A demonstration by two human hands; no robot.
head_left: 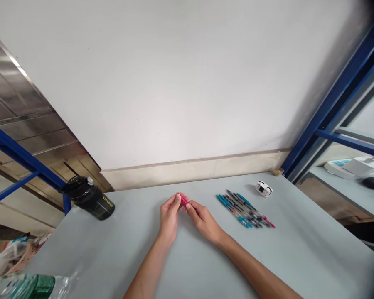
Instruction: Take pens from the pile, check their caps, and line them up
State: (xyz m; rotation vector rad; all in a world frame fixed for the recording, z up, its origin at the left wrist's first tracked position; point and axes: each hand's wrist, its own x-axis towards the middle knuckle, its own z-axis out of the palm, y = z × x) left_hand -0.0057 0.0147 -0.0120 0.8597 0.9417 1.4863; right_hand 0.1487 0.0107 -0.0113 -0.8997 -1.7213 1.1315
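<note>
Above the middle of the table, my left hand [171, 213] and my right hand [202, 219] meet around a small pink pen part [183, 200], perhaps a cap or part of a barrel. My left fingers and thumb are closed on its upper end. The thumb and forefinger of my right hand pinch the lower end. Fingers cover much of the pink piece. To the right of my right hand lies a row of pens [237, 204], side by side, in teal, black and clear, with a pink-tipped one at the right end.
A black bottle [92, 199] stands at the table's left edge. A small white device [264, 189] and a little clear container [277, 171] sit at the back right. Blue metal posts [333, 95] rise on both sides. Green plastic-wrapped packaging [34, 286] is at the lower left.
</note>
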